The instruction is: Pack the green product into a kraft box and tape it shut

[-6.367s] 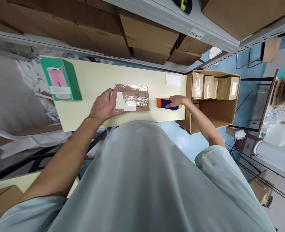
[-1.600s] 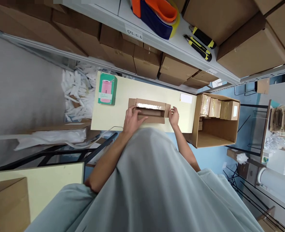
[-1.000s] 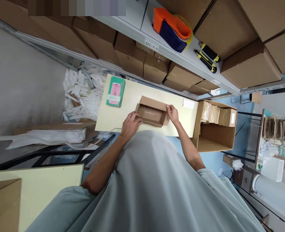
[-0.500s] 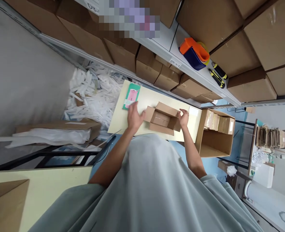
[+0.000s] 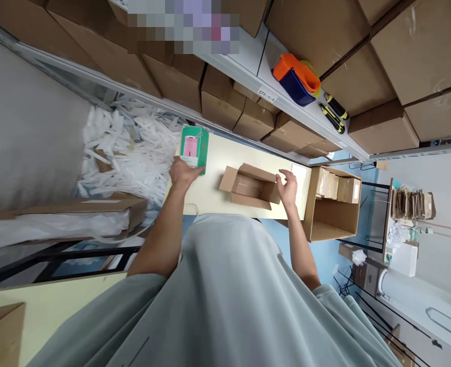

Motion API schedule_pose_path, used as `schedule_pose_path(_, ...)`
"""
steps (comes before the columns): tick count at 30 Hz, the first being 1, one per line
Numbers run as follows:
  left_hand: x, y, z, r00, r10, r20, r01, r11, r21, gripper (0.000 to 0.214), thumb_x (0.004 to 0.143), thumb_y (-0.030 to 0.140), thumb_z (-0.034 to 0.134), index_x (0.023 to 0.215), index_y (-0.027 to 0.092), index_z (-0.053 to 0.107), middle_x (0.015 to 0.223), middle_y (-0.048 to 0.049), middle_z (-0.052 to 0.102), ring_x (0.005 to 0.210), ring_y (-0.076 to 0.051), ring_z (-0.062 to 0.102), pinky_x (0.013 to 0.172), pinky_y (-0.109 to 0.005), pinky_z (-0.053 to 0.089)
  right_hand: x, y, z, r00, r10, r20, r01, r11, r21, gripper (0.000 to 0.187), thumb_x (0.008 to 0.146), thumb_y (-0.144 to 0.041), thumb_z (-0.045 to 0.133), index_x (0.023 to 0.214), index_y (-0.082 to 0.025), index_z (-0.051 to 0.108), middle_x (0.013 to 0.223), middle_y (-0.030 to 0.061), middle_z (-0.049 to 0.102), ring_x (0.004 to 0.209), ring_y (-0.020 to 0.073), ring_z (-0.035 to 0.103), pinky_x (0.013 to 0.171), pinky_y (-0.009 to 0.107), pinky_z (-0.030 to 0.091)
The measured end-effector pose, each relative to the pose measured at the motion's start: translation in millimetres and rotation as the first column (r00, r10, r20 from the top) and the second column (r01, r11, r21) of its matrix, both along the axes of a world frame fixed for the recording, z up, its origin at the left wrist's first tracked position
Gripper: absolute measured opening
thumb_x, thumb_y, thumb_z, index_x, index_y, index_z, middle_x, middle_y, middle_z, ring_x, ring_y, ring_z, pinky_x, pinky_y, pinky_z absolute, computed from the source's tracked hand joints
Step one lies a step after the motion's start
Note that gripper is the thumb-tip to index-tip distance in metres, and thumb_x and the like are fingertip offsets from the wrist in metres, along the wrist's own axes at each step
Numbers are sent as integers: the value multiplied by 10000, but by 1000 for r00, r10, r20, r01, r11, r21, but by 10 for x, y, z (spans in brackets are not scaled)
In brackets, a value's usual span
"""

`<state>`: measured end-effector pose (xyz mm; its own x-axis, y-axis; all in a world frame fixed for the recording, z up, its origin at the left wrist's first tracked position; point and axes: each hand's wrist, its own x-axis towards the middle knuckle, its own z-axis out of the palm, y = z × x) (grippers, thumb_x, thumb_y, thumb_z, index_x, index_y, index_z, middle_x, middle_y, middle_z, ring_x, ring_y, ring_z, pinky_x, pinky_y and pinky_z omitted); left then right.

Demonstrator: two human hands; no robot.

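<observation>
My left hand [image 5: 184, 172] is closed on the near end of a green box [image 5: 203, 148] printed with a pink picture, its thumb along the right side and its other fingers partly hidden at the left. To the right of it an opened brown cardboard carton [image 5: 251, 189] sits on the pale tabletop, flaps spread and no contents showing. By the carton's right end is my right hand [image 5: 287, 187], fingers apart and curved, holding nothing. Whether its fingertips touch the right flap I cannot tell.
A large open carton [image 5: 334, 229] with smaller boxes inside stands at the table's right end. Shredded white paper [image 5: 129, 158] is heaped to the left. A shelf [image 5: 264, 89] above the back edge holds cartons, an orange-and-blue tape dispenser [image 5: 297, 79] and two box cutters [image 5: 332, 118].
My left hand has moved left from beside the small carton and taken hold of the green box. My right hand has opened at the carton's right end. The view has shifted slightly.
</observation>
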<state>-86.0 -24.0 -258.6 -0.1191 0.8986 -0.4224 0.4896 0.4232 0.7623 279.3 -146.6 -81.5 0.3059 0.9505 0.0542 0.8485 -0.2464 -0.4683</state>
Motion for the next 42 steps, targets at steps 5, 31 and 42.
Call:
schedule_pose_path(5,155,-40,294,985,30,-168,-66,975,-214,832,828,344,964,1503,101,544,1520,-280,695,1432,-478,704,1159,-509,644,-14,-63,-135,997,-73,20,75,990,-119,330,1121,-347,571,1271,-190,819,1369,187,815,1277,343,747,1114,501,637)
schedule_pose_path(31,212,-1961,1081,846,490,209,-522,840,145,451,813,357,810,1227,179,810,985,-66,807,889,-228,762,874,-353,649,191,-111,-517,762,109,-639,-199,977,-71,530,903,-723,684,1008,-204,697,766,-1,650,741,184,592,736,329,528)
schedule_pose_path(42,-1059,-3939,1086,343,901,266,-939,327,106,428,789,339,748,1182,171,775,1116,-103,857,970,-263,803,890,-362,674,-2222,-178,-395,484,588,-648,-769,639,5,554,920,-748,713,1003,-200,721,825,45,737,804,222,678,772,346,568)
